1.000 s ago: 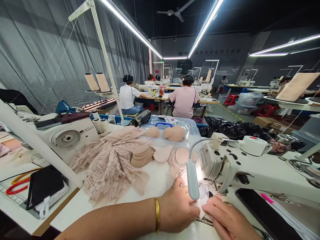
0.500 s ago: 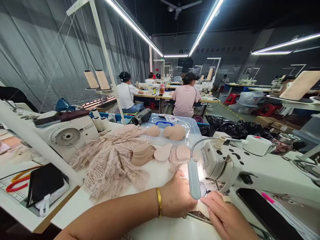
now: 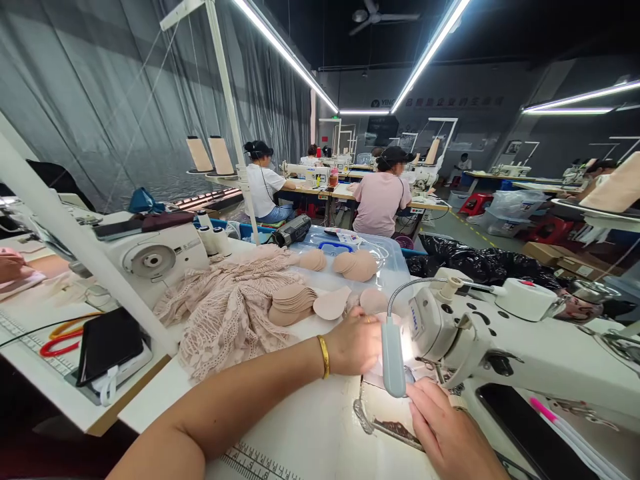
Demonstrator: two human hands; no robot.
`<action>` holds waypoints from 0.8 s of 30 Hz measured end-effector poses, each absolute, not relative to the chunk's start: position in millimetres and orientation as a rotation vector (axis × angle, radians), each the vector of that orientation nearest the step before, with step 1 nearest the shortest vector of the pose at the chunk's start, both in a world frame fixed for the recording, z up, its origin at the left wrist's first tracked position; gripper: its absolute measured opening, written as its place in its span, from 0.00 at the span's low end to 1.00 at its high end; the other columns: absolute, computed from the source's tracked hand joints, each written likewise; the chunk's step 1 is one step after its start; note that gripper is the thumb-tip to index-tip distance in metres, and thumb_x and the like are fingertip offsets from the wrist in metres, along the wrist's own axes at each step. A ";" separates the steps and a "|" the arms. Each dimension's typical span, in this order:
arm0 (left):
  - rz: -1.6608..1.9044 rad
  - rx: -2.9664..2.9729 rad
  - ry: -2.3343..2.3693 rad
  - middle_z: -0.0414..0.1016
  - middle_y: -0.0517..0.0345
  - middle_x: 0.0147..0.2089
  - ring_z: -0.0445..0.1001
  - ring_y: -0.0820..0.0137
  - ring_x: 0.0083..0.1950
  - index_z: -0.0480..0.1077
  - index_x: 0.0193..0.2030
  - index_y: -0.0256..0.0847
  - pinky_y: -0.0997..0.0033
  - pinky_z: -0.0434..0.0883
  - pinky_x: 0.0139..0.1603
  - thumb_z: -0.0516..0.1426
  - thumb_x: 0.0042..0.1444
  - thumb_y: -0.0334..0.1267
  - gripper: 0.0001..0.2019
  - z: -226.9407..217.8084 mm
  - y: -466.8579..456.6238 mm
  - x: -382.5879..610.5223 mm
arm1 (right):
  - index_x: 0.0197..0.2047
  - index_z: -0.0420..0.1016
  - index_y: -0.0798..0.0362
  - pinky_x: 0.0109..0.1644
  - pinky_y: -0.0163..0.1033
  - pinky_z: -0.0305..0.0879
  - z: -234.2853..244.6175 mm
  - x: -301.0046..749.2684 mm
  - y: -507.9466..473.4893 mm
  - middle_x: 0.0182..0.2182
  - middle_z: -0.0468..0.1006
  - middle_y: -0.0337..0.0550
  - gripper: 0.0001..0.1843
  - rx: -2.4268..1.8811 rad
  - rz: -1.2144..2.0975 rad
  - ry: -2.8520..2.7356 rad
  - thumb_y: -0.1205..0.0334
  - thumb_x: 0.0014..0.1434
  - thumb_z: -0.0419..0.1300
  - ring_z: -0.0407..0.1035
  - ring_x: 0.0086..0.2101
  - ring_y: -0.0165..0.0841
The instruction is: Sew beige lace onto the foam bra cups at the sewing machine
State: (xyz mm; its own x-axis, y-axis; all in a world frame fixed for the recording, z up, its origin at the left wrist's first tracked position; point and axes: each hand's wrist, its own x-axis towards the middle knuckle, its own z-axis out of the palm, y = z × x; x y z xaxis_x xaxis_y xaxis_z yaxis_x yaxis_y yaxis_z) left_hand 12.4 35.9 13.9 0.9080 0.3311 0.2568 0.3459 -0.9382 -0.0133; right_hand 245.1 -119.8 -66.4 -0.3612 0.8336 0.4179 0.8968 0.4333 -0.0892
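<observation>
My left hand (image 3: pixel 354 347), with a gold bangle on the wrist, rests curled on a pale piece of fabric (image 3: pixel 376 375) just left of the needle of a white sewing machine (image 3: pixel 500 340). My right hand (image 3: pixel 445 433) lies flat on the table in front of the machine, fingers pressing the fabric toward the needle. The machine's gooseneck lamp (image 3: pixel 393 357) hides the fingertips and the needle. A stack of beige bra cups (image 3: pixel 290 303) and loose cups (image 3: pixel 332 303) sit just beyond my left hand.
A heap of pink lace (image 3: pixel 230 310) lies left of the cups. A clear plastic bin (image 3: pixel 395 261) holds more cups behind. Another sewing machine (image 3: pixel 150 257), a black phone (image 3: pixel 107 343) and red scissors (image 3: pixel 57 347) are at left. Other workers sit at machines farther back.
My left hand has slid away from me along the fabric, past the lamp head. My right hand moved forward with it. The camera shifted, so the table edge shows more.
</observation>
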 end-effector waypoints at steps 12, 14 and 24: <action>0.123 -2.961 -0.966 0.81 0.49 0.34 0.79 0.58 0.33 0.73 0.47 0.35 0.48 0.65 0.58 0.58 0.59 0.28 0.10 41.8 8.9 -22.7 | 0.60 0.74 0.47 0.32 0.41 0.75 -60.3 235.7 -123.6 0.43 0.83 0.45 0.18 -1.527 -0.098 -2.237 0.61 0.78 0.45 0.82 0.37 0.39; 0.197 -2.977 -0.922 0.80 0.51 0.33 0.76 0.59 0.30 0.72 0.41 0.38 0.50 0.67 0.52 0.59 0.63 0.33 0.02 37.1 -16.5 -37.3 | 0.58 0.74 0.46 0.31 0.42 0.75 -58.6 234.0 -124.5 0.42 0.82 0.43 0.18 -1.563 -0.085 -2.197 0.60 0.79 0.44 0.81 0.36 0.39; -0.189 -3.113 -0.342 0.76 0.55 0.39 0.71 0.64 0.40 0.66 0.32 0.41 0.63 0.67 0.43 0.62 0.56 0.28 0.08 -11.5 -22.4 -11.7 | 0.54 0.75 0.45 0.33 0.43 0.72 -57.5 234.6 -124.7 0.38 0.79 0.41 0.17 -1.506 -0.130 -2.217 0.62 0.78 0.45 0.77 0.32 0.38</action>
State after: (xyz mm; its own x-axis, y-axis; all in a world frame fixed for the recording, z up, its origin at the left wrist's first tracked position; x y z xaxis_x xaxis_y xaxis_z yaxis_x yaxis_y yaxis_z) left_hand -11.7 -22.4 -11.5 0.9690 0.2161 0.1200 0.2165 -0.9762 0.0093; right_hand 234.6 -124.7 -57.5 -0.2996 0.8582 0.4168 0.9010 0.3982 -0.1723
